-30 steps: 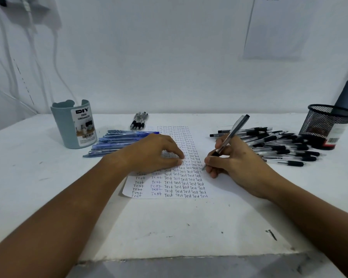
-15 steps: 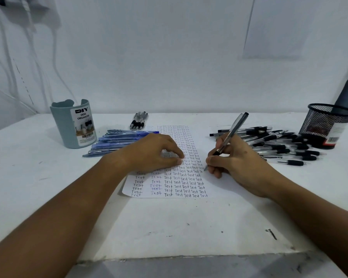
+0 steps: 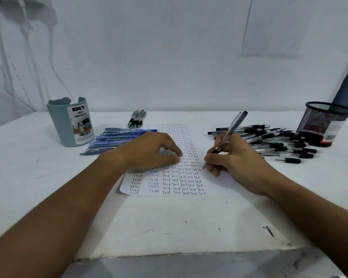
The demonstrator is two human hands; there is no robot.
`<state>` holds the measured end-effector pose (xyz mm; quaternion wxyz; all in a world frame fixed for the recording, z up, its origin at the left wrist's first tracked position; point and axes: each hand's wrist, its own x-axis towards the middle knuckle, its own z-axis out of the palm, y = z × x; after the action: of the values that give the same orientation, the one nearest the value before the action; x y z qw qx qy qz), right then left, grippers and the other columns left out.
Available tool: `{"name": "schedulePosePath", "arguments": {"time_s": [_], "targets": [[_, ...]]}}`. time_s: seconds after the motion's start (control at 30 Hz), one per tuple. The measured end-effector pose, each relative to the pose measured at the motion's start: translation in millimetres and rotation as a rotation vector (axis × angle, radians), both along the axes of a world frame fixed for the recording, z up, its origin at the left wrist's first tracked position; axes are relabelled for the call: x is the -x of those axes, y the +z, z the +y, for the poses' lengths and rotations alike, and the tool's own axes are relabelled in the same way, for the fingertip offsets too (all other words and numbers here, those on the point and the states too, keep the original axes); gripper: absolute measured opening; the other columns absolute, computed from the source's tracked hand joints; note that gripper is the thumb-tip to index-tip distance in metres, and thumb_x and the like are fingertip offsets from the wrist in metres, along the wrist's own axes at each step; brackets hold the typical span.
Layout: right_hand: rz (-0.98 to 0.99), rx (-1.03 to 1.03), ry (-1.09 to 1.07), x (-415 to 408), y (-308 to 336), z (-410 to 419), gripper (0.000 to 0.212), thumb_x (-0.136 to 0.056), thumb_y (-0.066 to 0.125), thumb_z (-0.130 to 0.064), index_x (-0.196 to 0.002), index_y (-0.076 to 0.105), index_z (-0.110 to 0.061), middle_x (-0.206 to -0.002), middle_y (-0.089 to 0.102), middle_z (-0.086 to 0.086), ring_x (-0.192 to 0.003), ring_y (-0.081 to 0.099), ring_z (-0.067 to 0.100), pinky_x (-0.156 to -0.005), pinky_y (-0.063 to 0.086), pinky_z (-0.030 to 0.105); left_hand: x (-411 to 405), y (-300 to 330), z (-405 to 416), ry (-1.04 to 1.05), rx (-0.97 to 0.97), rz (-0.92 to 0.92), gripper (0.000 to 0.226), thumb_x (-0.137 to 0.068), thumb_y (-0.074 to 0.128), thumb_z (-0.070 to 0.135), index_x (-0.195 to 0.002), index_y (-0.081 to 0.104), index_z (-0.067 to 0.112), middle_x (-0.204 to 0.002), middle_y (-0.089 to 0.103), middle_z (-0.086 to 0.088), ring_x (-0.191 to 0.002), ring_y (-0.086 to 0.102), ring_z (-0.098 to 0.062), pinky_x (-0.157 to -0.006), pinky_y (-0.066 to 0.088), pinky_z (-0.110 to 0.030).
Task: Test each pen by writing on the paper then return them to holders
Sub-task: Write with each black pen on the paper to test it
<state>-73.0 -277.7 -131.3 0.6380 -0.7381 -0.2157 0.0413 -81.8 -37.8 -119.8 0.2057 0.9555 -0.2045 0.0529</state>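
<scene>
Testing a silver pen at the right edge of the paper

The right hand (image 3: 235, 159) is pinching the pen (image 3: 227, 135) low on its barrel, fingers clamped near the black grip, tip meeting the paper (image 3: 181, 183) on the bench (image 3: 169, 227). The left hand (image 3: 149, 151) is pressing the sheet flat, fingers relaxed. The pen is looking light, stiff and smooth; the grip section is likely the surest hold. The thin paper is likely sliding unless pinned.

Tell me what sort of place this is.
Probably a plain work desk set up for checking pens, not a home or a shop: a bare white table against a white wall, a paper filled with rows of "Test", and a grey desk organizer plus a black mesh holder.
</scene>
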Motion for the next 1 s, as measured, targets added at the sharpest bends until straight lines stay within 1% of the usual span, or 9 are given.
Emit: {"name": "schedulePosePath", "arguments": {"time_s": [0.2,0.37,0.5,0.63,0.73,0.77,0.83,0.9,1.0], "targets": [[-0.049,0.074,0.007,1,0,1,0.030,-0.085,0.064,0.006,-0.094,0.042,-0.013,-0.074,0.066,0.015,-0.061,0.058,0.032,-0.066,0.050,0.043,0,0,0,-0.002,0.008,-0.003,0.022,-0.087,0.063,0.044,-0.108,0.069,0.040,-0.113,0.060,0.019,-0.105,0.054,0.004,-0.087,0.039,-0.015],[0.029,-0.014,0.031,-1,0,-1,0.031,-0.084,0.064,0.009,-0.096,0.043,-0.011,-0.073,0.064,0.019,-0.064,0.055,0.034,-0.064,0.047,0.041,0,-1,0,0.009,0.014,-0.004,0.021,-0.088,0.063,0.044,-0.108,0.069,0.040,-0.112,0.060,0.022,-0.104,0.053,0.007,-0.083,0.037,-0.009],[-0.032,0.053,0.013,-1,-2,1,0.030,-0.085,0.065,0.006,-0.095,0.043,-0.012,-0.074,0.065,0.016,-0.061,0.057,0.030,-0.062,0.049,0.038,0,-1,0,0.018,0.010,-0.014,0.021,-0.088,0.063,0.044,-0.108,0.069,0.039,-0.111,0.060,0.023,-0.102,0.053,0.008,-0.079,0.035,-0.004],[0.090,-0.121,0.012,-3,2,-1,0.031,-0.086,0.059,0.013,-0.095,0.041,-0.011,-0.073,0.058,0.020,-0.057,0.056,0.027,-0.053,0.045,0.033,-1,0,1,0.032,0.015,-0.063,0.021,-0.089,0.064,0.041,-0.107,0.071,0.034,-0.107,0.066,0.019,-0.095,0.056,0.008,-0.078,0.040,-0.008],[0.169,-0.225,-0.017,-6,9,4,0.014,-0.094,0.056,-0.002,-0.096,0.044,-0.009,-0.078,0.055,0.020,-0.058,0.057,0.028,-0.049,0.043,0.033,-1,0,3,0.084,0.005,-0.112,0.020,-0.090,0.063,0.035,-0.107,0.072,0.030,-0.105,0.066,0.013,-0.089,0.055,0.007,-0.077,0.044,-0.015],[0.186,-0.240,-0.038,-9,15,7,0.009,-0.098,0.053,-0.010,-0.097,0.045,-0.007,-0.080,0.055,0.020,-0.057,0.058,0.029,-0.049,0.044,0.033,-1,0,4,0.103,0.003,-0.128,0.020,-0.091,0.063,0.033,-0.108,0.072,0.028,-0.104,0.065,0.012,-0.086,0.054,0.007,-0.075,0.043,-0.013],[0.211,-0.265,-0.077,-17,26,12,0.015,-0.102,0.046,-0.019,-0.095,0.047,-0.006,-0.084,0.052,0.021,-0.055,0.060,0.031,-0.047,0.046,0.033,-2,0,5,0.135,0.010,-0.156,0.020,-0.091,0.062,0.028,-0.109,0.072,0.025,-0.099,0.064,0.012,-0.081,0.053,0.008,-0.069,0.038,-0.006],[0.178,-0.236,-0.106,-27,34,17,0.017,-0.102,0.043,-0.018,-0.091,0.047,-0.006,-0.088,0.050,0.023,-0.051,0.060,0.027,-0.045,0.045,0.029,-2,0,6,0.156,0.015,-0.177,0.020,-0.091,0.062,0.024,-0.109,0.072,0.022,-0.092,0.061,0.015,-0.078,0.054,0.009,-0.065,0.038,-0.003],[0.121,-0.233,-0.108,-36,30,24,0.005,-0.100,0.049,-0.008,-0.099,0.045,-0.006,-0.085,0.054,0.022,-0.051,0.060,0.022,-0.045,0.046,0.027,-2,0,7,0.176,0.017,-0.176,0.019,-0.091,0.063,0.021,-0.108,0.072,0.021,-0.088,0.060,0.016,-0.076,0.054,0.009,-0.065,0.039,-0.002]]}}
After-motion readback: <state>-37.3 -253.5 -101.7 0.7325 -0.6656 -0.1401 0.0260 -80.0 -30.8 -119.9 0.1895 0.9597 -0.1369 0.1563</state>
